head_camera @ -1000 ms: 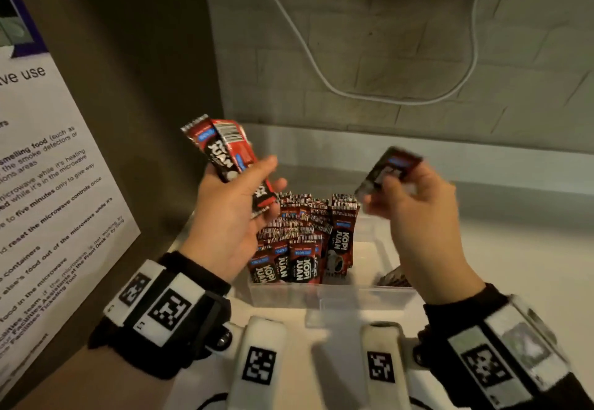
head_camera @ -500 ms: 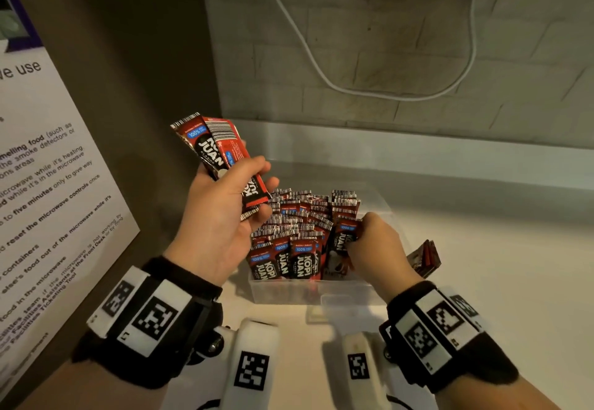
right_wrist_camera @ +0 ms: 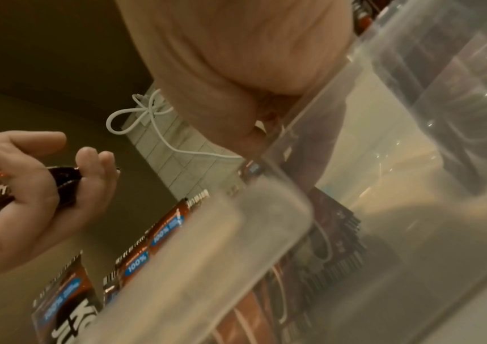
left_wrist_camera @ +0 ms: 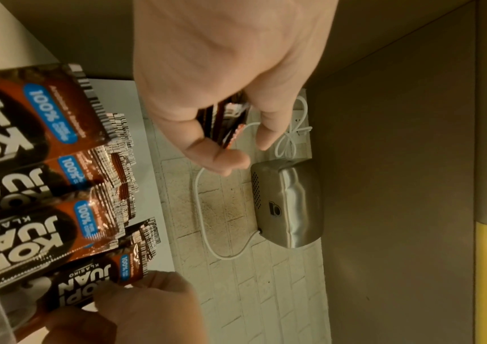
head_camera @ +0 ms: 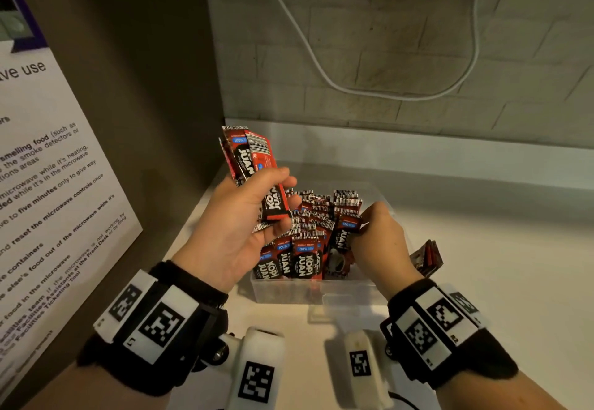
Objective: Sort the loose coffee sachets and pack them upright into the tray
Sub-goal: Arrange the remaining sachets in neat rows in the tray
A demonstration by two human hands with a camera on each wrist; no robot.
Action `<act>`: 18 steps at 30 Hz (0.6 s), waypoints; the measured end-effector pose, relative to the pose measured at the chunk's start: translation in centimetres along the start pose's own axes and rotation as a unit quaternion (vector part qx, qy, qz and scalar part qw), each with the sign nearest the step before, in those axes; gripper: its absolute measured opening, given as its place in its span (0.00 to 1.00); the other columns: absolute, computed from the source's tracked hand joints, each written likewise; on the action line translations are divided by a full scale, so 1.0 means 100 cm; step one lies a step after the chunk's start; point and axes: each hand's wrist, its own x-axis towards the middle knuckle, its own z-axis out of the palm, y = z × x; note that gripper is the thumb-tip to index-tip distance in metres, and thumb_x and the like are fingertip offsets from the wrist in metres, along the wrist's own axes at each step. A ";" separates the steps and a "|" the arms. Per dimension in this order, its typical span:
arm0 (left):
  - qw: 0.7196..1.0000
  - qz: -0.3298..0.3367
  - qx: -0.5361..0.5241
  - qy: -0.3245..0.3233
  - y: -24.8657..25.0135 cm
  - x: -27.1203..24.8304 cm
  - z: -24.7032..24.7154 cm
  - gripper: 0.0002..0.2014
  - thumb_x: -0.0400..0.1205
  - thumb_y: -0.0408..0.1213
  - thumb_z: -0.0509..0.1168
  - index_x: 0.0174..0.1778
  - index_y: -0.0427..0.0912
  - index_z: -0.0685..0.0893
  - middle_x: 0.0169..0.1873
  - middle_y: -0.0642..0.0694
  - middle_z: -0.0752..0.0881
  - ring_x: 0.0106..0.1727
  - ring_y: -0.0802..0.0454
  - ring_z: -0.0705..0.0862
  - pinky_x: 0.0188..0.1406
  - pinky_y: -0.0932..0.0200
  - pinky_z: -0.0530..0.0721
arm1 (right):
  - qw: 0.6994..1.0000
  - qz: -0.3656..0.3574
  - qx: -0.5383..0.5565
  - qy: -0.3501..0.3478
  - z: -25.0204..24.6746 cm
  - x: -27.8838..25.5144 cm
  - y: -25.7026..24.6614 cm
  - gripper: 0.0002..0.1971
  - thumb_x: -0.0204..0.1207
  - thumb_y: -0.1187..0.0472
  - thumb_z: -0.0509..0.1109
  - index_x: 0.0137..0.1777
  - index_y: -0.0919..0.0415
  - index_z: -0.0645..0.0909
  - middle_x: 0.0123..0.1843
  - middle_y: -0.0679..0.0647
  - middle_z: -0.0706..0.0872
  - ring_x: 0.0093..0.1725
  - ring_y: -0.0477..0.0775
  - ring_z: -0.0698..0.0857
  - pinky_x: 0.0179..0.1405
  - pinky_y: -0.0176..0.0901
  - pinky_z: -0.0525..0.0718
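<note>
Tray: the clear plastic tray (head_camera: 308, 290) on the white counter (head_camera: 482, 281) holds rows of upright red-and-black foil coffee sachets (head_camera: 305, 233), filling its left part.
Left hand: the left hand (head_camera: 231, 233) grips a small fan of sachets (head_camera: 254, 165) above the tray.
Right hand: the right hand (head_camera: 379, 242) pinches one sachet (head_camera: 345, 236) at the rows' right edge.
Left to do: the held fan, a loose pile (head_camera: 427, 257) beside the tray.
Progress: judged well past halfway.

Dim, warm yellowish light overall — brighter on counter (head_camera: 482, 249) at right of head view. Wide-angle bending at frame edges. Right wrist view soft — clear tray wall (right_wrist_camera: 265, 232) blurred close-up, small glints upper right.
</note>
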 end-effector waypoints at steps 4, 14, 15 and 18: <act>1.000 -0.015 0.008 -0.007 -0.003 -0.002 0.002 0.05 0.80 0.33 0.66 0.50 0.39 0.84 0.40 0.45 0.90 0.34 0.54 0.89 0.21 0.64 0.80 | 0.999 -0.031 -0.018 0.022 -0.003 0.001 -0.002 0.08 0.77 0.74 0.59 0.49 0.62 0.71 0.35 0.45 0.72 0.37 0.52 0.75 0.28 0.40 0.69; 0.998 -0.048 0.033 -0.014 -0.005 -0.006 0.002 0.07 0.81 0.33 0.67 0.54 0.39 0.84 0.44 0.43 0.92 0.40 0.51 0.92 0.19 0.63 0.81 | 0.998 -0.047 -0.024 0.025 -0.003 0.009 -0.002 0.10 0.77 0.75 0.60 0.50 0.59 0.68 0.34 0.51 0.76 0.31 0.50 0.76 0.22 0.40 0.65; 0.998 -0.049 0.036 -0.016 -0.006 -0.006 0.002 0.07 0.81 0.33 0.67 0.54 0.40 0.84 0.45 0.43 0.92 0.41 0.51 0.92 0.19 0.63 0.81 | 0.998 -0.045 -0.022 0.024 -0.003 0.008 -0.001 0.10 0.77 0.75 0.60 0.50 0.59 0.68 0.35 0.52 0.77 0.31 0.51 0.76 0.22 0.40 0.65; 0.998 -0.046 0.044 -0.019 -0.008 -0.006 0.002 0.07 0.79 0.32 0.69 0.53 0.42 0.85 0.42 0.44 0.93 0.39 0.53 0.92 0.20 0.63 0.82 | 0.998 -0.046 -0.018 0.026 -0.003 0.006 0.002 0.11 0.77 0.75 0.60 0.50 0.59 0.67 0.34 0.52 0.76 0.29 0.50 0.75 0.21 0.38 0.64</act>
